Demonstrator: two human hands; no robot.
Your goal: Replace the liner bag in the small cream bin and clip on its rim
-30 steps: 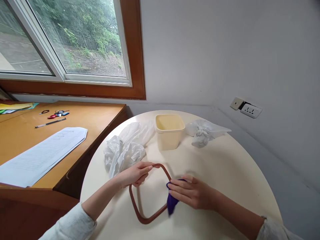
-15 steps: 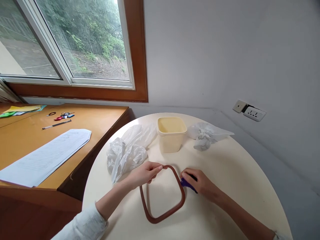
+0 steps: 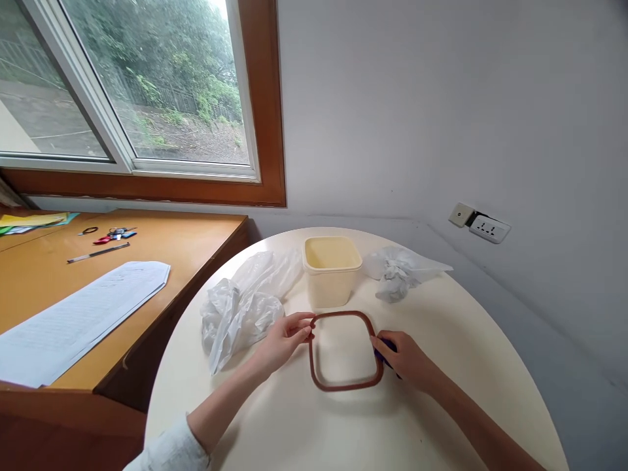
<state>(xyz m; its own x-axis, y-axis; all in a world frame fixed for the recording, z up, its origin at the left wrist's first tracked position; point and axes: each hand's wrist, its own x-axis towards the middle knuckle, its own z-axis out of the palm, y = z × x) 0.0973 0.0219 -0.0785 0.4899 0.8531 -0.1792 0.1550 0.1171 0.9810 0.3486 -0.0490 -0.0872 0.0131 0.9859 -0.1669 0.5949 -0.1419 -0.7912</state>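
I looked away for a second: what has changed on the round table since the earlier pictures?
The brown ring moved forward and rightward, nearer the tub, and turned straighter. The left hand moved with it; the right hand now has the purple cloth bunched at the ring's right side. The tub and plastic bags stayed put.

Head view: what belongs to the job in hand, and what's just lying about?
Apparently in the job:
reddish-brown rounded-square ring, touched by the left hand;
dark purple cloth, mostly hidden in the right hand.

Untouched, seemingly lying about:
pale-yellow squarish plastic tub;
two crumpled white plastic bags;
white paper sheets;
slim dark pen.
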